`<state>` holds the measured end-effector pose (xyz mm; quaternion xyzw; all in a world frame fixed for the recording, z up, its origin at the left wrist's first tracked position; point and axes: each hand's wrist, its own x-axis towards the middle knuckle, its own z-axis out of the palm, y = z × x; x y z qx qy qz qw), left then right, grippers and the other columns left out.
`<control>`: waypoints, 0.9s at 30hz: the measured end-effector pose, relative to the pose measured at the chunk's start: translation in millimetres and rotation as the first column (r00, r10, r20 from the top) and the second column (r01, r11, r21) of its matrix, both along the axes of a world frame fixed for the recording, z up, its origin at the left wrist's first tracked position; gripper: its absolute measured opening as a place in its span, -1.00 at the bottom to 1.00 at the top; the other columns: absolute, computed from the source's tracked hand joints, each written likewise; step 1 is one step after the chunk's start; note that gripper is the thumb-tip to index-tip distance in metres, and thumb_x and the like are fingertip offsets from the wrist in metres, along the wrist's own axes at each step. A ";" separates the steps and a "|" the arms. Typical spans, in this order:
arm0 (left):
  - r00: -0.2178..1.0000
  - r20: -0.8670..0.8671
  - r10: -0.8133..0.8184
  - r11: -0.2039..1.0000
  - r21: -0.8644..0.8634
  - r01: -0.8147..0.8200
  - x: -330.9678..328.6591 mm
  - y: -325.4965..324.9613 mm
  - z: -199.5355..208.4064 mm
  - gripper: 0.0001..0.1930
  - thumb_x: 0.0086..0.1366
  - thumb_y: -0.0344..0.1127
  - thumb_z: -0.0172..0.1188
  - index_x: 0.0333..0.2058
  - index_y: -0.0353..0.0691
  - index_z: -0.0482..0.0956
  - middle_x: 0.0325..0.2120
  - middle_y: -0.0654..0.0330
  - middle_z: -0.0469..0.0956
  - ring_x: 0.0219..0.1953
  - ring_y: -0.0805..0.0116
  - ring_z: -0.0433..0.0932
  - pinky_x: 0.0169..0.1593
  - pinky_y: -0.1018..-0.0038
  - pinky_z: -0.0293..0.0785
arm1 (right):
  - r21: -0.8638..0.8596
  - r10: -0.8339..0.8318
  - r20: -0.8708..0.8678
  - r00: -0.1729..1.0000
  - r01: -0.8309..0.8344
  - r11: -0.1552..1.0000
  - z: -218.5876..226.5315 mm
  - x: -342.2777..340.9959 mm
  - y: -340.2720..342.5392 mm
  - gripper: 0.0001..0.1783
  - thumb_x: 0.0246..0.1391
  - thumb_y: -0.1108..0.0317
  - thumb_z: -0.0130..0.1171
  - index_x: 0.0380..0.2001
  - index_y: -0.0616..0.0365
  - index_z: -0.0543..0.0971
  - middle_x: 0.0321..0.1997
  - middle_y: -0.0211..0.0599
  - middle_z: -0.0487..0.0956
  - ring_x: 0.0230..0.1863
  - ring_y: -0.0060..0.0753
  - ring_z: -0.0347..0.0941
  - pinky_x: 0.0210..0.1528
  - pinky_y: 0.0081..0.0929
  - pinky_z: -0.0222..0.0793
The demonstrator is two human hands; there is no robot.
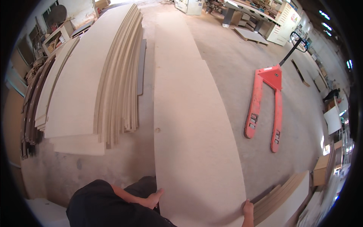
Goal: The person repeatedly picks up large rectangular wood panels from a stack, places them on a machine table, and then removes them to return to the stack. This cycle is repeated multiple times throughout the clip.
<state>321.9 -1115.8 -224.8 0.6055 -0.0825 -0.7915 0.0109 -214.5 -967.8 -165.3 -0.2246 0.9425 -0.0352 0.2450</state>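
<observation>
A long, pale wooden board (193, 143) stretches away in front of me, with a dark knot near its left edge. Its right edge has a step farther off, where another pale panel (172, 41) seems to lie beneath or beyond it; I cannot tell which. At the near end, my left hand (154, 199) grips the left edge, thumb side toward the top face. My right hand (248, 209) is closed around the opposite edge. The fingers under the board are hidden on both sides.
Tall stacks of pale boards (79, 83) and dark boards (34, 102) stand to the left. On the right floor is a red pallet jack (270, 79). More boards (281, 200) lie beside my right hand. Machinery (281, 28) stands at the back.
</observation>
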 end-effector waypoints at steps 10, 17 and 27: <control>0.976 0.078 0.203 0.965 -0.184 -0.186 -9.4 -144.8 1.5 -0.51 0.48 0.13 -0.06 -0.01 -0.19 0.55 -0.11 0.18 0.63 -0.10 0.26 0.62 -0.04 0.17 0.56 | 0.109 0.110 0.034 0.993 -0.113 0.988 10.1 25.0 -158.1 -0.34 0.36 -0.03 -0.27 0.08 0.38 0.51 0.11 0.32 0.51 0.14 0.39 0.40 0.19 0.11 0.29; 0.991 0.084 0.103 0.992 -0.083 -0.096 -2.1 -162.0 -39.4 -0.57 0.43 0.08 0.06 0.03 -0.12 0.52 -0.11 0.21 0.63 -0.16 0.29 0.64 -0.10 0.23 0.58 | -0.065 0.074 -0.020 0.997 -0.075 0.995 -77.8 16.8 -341.1 -0.22 0.38 -0.15 -0.34 0.04 0.44 0.51 0.07 0.39 0.50 0.20 0.40 0.36 0.24 0.08 0.27; 0.903 0.059 0.425 0.841 -0.396 -0.370 1.4 -258.3 -129.4 -0.55 0.35 0.07 0.24 -0.12 -0.26 0.56 -0.21 0.25 0.57 -0.17 0.42 0.52 -0.08 0.40 0.44 | -0.393 0.196 0.116 0.974 -0.137 0.909 -190.6 29.8 -489.6 -0.51 0.33 0.11 -0.08 0.06 0.33 0.47 0.08 0.19 0.55 0.14 0.22 0.45 0.19 -0.08 0.33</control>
